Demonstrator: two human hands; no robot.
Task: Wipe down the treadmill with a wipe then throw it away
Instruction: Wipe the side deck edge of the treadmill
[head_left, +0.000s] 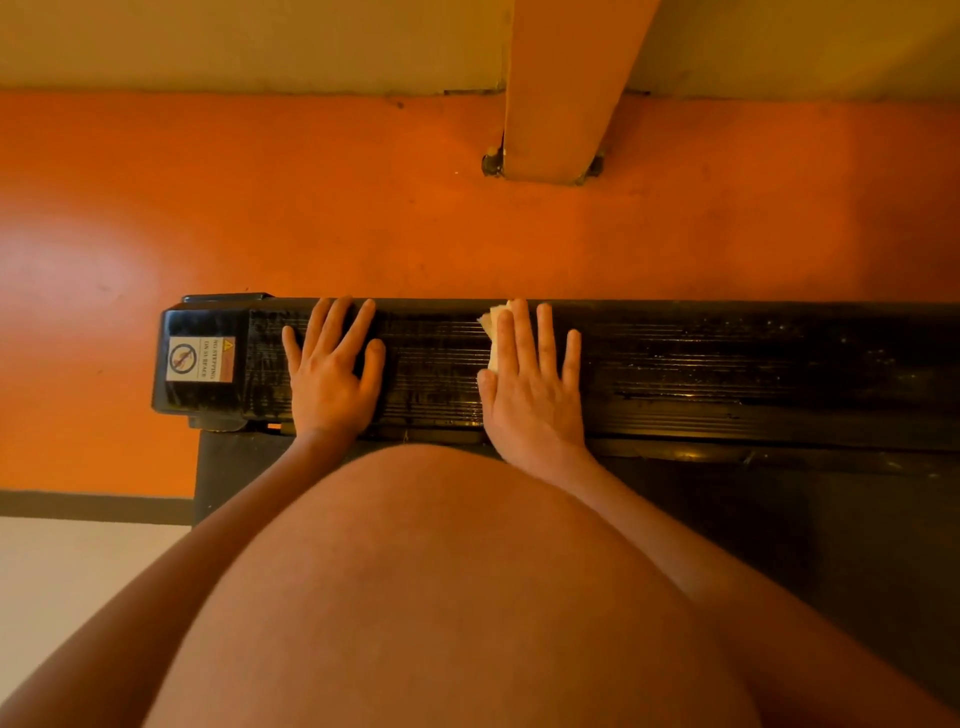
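- Here the right grip (530, 384) lies flat, fingers straight, pressing the wipe (493, 325) onto the treadmill (727, 374) side rail.
- Left grip (330, 374), spread flat and empty, rests on the rail nearby.
- The wipe looks soft and light, likely to bunch on the ribs; pinch a free edge.

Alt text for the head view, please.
The right hand presses a pale wipe flat on the treadmill's black ribbed side rail; the left hand rests flat on the rail, beside an end cap with a warning sticker.
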